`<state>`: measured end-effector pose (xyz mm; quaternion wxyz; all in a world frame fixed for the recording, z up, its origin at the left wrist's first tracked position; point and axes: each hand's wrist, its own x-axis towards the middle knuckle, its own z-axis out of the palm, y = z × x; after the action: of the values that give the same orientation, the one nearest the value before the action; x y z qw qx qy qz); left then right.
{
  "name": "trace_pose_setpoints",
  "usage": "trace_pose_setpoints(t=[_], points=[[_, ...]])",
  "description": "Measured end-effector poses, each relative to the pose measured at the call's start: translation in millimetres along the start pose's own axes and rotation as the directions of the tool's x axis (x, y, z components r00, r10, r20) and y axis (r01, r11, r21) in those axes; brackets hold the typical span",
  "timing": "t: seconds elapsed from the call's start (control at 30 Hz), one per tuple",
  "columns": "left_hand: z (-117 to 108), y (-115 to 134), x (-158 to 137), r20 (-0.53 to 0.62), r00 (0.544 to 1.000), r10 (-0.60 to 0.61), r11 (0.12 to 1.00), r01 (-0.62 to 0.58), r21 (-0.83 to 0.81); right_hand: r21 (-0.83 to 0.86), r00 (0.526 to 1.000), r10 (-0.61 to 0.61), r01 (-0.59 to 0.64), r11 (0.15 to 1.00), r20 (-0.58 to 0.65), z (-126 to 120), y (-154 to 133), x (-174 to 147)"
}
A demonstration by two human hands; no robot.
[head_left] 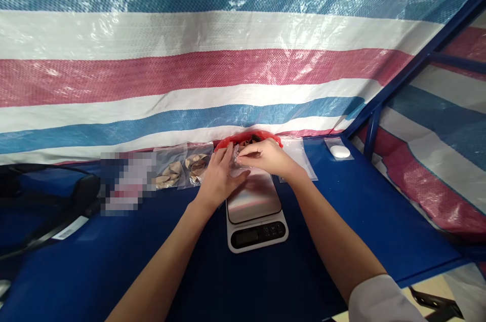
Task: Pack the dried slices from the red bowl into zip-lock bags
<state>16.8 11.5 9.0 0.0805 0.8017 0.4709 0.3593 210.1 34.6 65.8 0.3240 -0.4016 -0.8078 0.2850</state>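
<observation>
My right hand (266,156) has its fingers pinched on a clear plastic bag (236,156) above the far end of a kitchen scale (258,249). Beside it, my left hand (221,175) has its fingers stretched forward against the bag's left side and its thumb spread over the metal plate. How firmly it touches the bag is hidden. The scale's display looks blank. Just behind both hands lies a red plastic bag (231,138) with brown, dried-looking pieces in it. To the left, two clear zip bags (169,172) (196,162) hold brown, curved pieces.
Flat clear bags (298,157) lie right of the red bag. A white oval object (339,152) rests on another small bag. Black equipment with a cable (72,200) occupies the left of the blue table (341,220). Striped sheeting (190,69) and a blue frame (402,69) bound the back and right.
</observation>
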Motion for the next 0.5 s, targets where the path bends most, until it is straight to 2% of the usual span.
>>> trace_pose_setpoints(t=[0.17, 0.37, 0.5], points=[[-0.7, 2.0, 0.4, 0.030, 0.999, -0.010, 1.000, 0.011, -0.021, 0.243, 1.000, 0.010, -0.015, 0.970, 0.022, -3.1, 0.9, -1.0], [-9.1, 15.0, 6.9, -0.027, 0.999, -0.034, 0.993, 0.031, -0.114, 0.286, 1.000, -0.003, 0.001, 0.958, 0.006, 1.1, -4.7, -0.8], [-20.2, 15.4, 9.6, -0.029, 0.994, -0.101, 0.987, 0.096, -0.131, 0.359, 0.997, 0.026, 0.000, 0.933, -0.067, -4.0, 0.7, -1.2]])
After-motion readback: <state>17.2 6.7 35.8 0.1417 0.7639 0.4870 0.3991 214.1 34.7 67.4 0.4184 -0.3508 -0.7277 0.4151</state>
